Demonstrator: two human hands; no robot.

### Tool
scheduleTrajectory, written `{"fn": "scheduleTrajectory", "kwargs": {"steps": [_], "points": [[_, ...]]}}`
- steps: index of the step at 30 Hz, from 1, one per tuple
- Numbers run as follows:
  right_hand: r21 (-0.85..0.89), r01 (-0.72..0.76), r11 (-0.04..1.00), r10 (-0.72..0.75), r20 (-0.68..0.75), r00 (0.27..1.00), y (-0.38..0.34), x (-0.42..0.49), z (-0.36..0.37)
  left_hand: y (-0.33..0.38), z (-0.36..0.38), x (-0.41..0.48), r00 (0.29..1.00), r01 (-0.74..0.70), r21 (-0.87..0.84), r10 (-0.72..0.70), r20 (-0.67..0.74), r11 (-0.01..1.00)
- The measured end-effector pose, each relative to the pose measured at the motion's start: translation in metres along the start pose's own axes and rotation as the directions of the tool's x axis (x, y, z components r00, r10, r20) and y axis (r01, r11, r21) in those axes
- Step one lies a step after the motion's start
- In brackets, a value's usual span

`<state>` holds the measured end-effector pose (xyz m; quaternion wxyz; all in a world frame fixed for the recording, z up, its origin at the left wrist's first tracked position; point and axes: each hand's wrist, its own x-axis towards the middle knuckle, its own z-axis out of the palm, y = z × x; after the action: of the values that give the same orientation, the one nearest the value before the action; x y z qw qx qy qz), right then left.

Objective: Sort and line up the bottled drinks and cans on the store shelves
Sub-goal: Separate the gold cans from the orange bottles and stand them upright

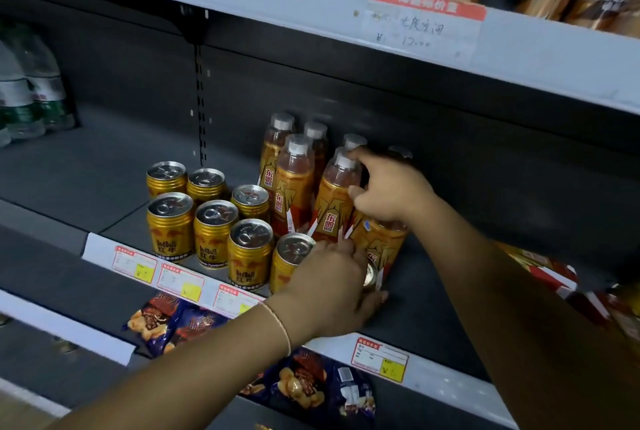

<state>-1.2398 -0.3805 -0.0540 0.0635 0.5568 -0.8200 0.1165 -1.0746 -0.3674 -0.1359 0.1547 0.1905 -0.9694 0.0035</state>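
While both hands are busy, gold cans and orange bottles wait in rows

Because the bottles [294,187] are tall and thin, a small push can tip them, so I think it is best to hold one up high by the neck, or round its middle. They look full, so they are likely a bit heavy. The plastic is smooth and may slip. The cans [211,232] are short and hard. They stand well, but a thin can may dent if it falls. A hand fits right round one.

The right hand [391,187] has its fingers curled over the top of the front bottle [379,242], and one finger touches the white cap of the bottle next to it. The left hand [329,277] is curled round a small gold can [370,276], mostly hidden, just beside that bottle near the front edge of the dark shelf [104,166].

The bottles have white caps, clear tops with orange drink inside, and gold and red labels. They stand close together. The cans are gold with silver tops and stand in rows just to the left of the bottles
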Motion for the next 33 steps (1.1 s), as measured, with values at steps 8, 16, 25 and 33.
{"fn": "scheduleTrajectory", "kwargs": {"steps": [8,16,25,33], "points": [[0.002,-0.017,1.0,0.017,0.012,1.0,0.003,0.005,0.003,0.008,0.025,-0.003,0.998,0.037,0.122,-0.03,-0.054,0.992],[0.046,0.034,0.998,-0.032,-0.046,0.998,0.002,-0.001,0.001,0.017,0.03,-0.006,0.995,0.065,0.01,-0.064,-0.079,0.998],[0.194,0.08,0.978,-0.072,-0.047,0.996,0.009,-0.025,-0.032,0.026,0.016,-0.008,0.981,0.19,-0.06,-0.186,0.054,0.98],[0.106,0.089,0.99,-0.083,-0.054,0.995,0.092,-0.114,-0.065,0.059,-0.028,-0.007,0.967,0.253,-0.002,-0.253,0.043,0.967]]}}
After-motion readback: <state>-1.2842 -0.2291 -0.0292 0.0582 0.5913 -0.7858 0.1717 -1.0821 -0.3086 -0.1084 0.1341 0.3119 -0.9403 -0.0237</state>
